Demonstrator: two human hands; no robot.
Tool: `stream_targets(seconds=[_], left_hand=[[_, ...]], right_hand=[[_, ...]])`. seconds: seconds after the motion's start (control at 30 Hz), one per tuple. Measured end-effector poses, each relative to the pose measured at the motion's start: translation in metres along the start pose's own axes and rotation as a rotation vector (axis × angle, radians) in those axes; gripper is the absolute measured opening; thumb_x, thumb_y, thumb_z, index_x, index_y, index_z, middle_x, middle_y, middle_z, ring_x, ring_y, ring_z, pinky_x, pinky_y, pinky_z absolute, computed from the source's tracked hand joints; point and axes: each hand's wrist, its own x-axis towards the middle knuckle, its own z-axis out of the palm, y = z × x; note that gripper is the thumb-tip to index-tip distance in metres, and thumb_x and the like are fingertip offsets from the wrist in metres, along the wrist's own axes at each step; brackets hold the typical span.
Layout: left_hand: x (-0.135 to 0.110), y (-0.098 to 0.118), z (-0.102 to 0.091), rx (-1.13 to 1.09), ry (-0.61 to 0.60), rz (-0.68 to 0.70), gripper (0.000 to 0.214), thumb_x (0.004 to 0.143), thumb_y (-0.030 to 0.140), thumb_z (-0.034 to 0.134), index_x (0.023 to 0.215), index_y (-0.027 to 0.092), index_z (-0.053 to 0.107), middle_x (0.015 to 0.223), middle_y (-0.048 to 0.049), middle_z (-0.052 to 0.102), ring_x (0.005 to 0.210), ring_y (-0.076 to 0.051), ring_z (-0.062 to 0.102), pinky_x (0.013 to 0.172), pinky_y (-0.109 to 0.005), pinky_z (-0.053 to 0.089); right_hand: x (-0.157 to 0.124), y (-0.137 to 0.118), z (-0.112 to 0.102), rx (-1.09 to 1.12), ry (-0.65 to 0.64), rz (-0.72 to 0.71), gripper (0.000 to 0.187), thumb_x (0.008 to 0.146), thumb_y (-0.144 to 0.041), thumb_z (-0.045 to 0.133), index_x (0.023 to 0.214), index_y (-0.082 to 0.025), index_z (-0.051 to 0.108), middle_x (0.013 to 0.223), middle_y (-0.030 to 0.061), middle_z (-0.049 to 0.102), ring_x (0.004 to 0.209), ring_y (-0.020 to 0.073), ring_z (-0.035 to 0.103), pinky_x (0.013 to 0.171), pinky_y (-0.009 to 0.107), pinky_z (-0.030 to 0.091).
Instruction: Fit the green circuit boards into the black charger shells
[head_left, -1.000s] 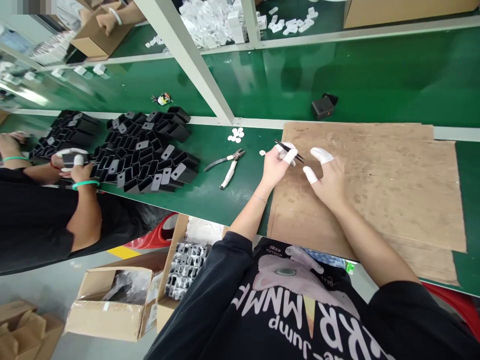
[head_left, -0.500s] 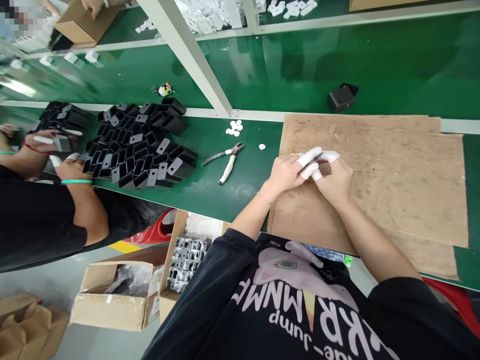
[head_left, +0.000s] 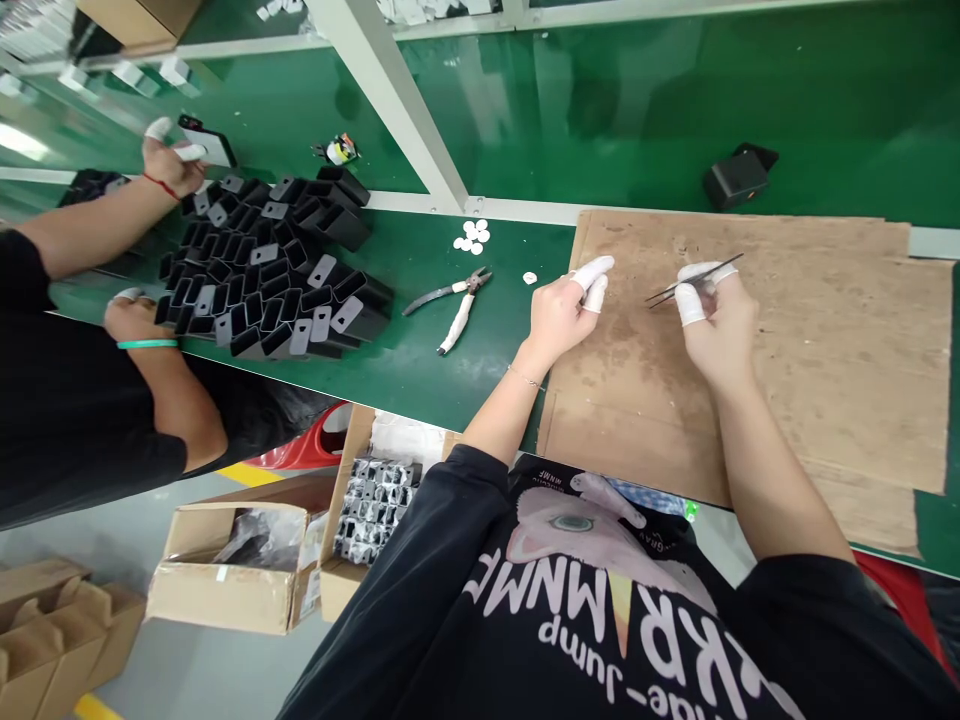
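Note:
My right hand (head_left: 720, 325), with white finger covers on its thumb and fingertips, is closed around a pair of dark tweezers (head_left: 727, 264). The tweezers' two thin tips point left over a brown cardboard sheet (head_left: 832, 360). Across a gap to the left, my left hand (head_left: 562, 312) hovers at the cardboard's left side. Its covered index finger and thumb reach forward, slightly apart, and nothing shows between them; the other fingers are curled and partly hidden. Nearest to it lies a small white disc (head_left: 530, 278) on the green bench.
Pliers (head_left: 457, 305) with wrapped handles and several white discs (head_left: 472, 236) lie left of the cardboard. Black rectangular housings (head_left: 277, 270) are massed beside a co-worker's arm (head_left: 90, 225). A black box-shaped part (head_left: 739, 180) sits behind the cardboard. A slanted metal post (head_left: 397, 100) rises at the back.
My hands, together over the cardboard before, have come apart; the tweezers now show plainly in my right hand. The co-worker's hand has reached forward with a grey housing. The view has shifted slightly.

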Motion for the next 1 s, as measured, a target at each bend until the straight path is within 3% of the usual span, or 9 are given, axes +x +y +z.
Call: stream_targets(seconds=[0.17, 0.43, 0.5, 0.7, 0.83, 1.0], left_hand=[[-0.001, 0.001, 0.000, -0.021, 0.015, 0.012, 0.027, 0.088, 0.042, 0.060, 0.104, 0.025, 0.074, 0.069, -0.0016, 0.066, 0.063, -0.014, 0.059, 0.069, -0.026, 0.045], [-0.001, -0.006, 0.002, 0.044, -0.004, 0.050, 0.039, 0.092, 0.052, 0.050, 0.102, 0.021, 0.072, 0.074, -0.0040, 0.069, 0.066, -0.014, 0.061, 0.070, -0.027, 0.046], [-0.001, -0.008, 0.003, 0.086, -0.025, 0.064, 0.044, 0.094, 0.054, 0.045, 0.107, 0.021, 0.071, 0.076, -0.0052, 0.070, 0.068, -0.015, 0.062, 0.070, -0.027, 0.047], [0.001, -0.008, 0.004, 0.401, -0.212, 0.064, 0.055, 0.100, 0.051, 0.025, 0.125, 0.019, 0.063, 0.084, -0.0081, 0.072, 0.077, -0.021, 0.069, 0.071, -0.031, 0.050], [0.001, -0.005, 0.005, 0.495, -0.316, 0.050, 0.048, 0.101, 0.044, 0.027, 0.129, 0.021, 0.059, 0.098, -0.0085, 0.074, 0.086, -0.023, 0.071, 0.075, -0.032, 0.051], [0.002, -0.006, 0.007, 0.525, -0.355, 0.034, 0.040, 0.100, 0.034, 0.035, 0.129, 0.022, 0.060, 0.104, -0.0077, 0.075, 0.093, -0.024, 0.071, 0.079, -0.033, 0.052]], right_hand=[[-0.002, -0.010, -0.008, -0.240, -0.115, -0.093, 0.041, 0.098, -0.039, 0.031, 0.131, -0.020, 0.046, 0.119, 0.0144, 0.066, 0.100, 0.0265, 0.068, 0.085, 0.041, 0.055], [0.003, -0.019, -0.001, -0.348, -0.219, -0.126, 0.037, 0.096, -0.035, 0.032, 0.123, -0.020, 0.053, 0.110, 0.0136, 0.069, 0.096, 0.0297, 0.067, 0.085, 0.044, 0.053], [0.002, -0.015, 0.001, -0.295, -0.182, -0.119, 0.036, 0.097, -0.036, 0.033, 0.124, -0.021, 0.052, 0.110, 0.0133, 0.068, 0.097, 0.0292, 0.067, 0.085, 0.044, 0.054], [0.000, 0.006, 0.001, 0.129, 0.110, -0.141, 0.036, 0.100, -0.045, 0.033, 0.128, -0.026, 0.045, 0.116, 0.0097, 0.064, 0.092, 0.0234, 0.068, 0.075, 0.041, 0.060], [0.001, 0.002, 0.004, -0.053, -0.002, -0.164, 0.029, 0.099, -0.037, 0.037, 0.119, -0.025, 0.054, 0.107, 0.0095, 0.068, 0.095, 0.0264, 0.068, 0.086, 0.046, 0.055], [0.002, -0.008, 0.011, -0.238, -0.131, -0.191, 0.030, 0.094, -0.029, 0.041, 0.118, -0.021, 0.056, 0.113, 0.0137, 0.068, 0.100, 0.0324, 0.067, 0.082, 0.048, 0.054]])
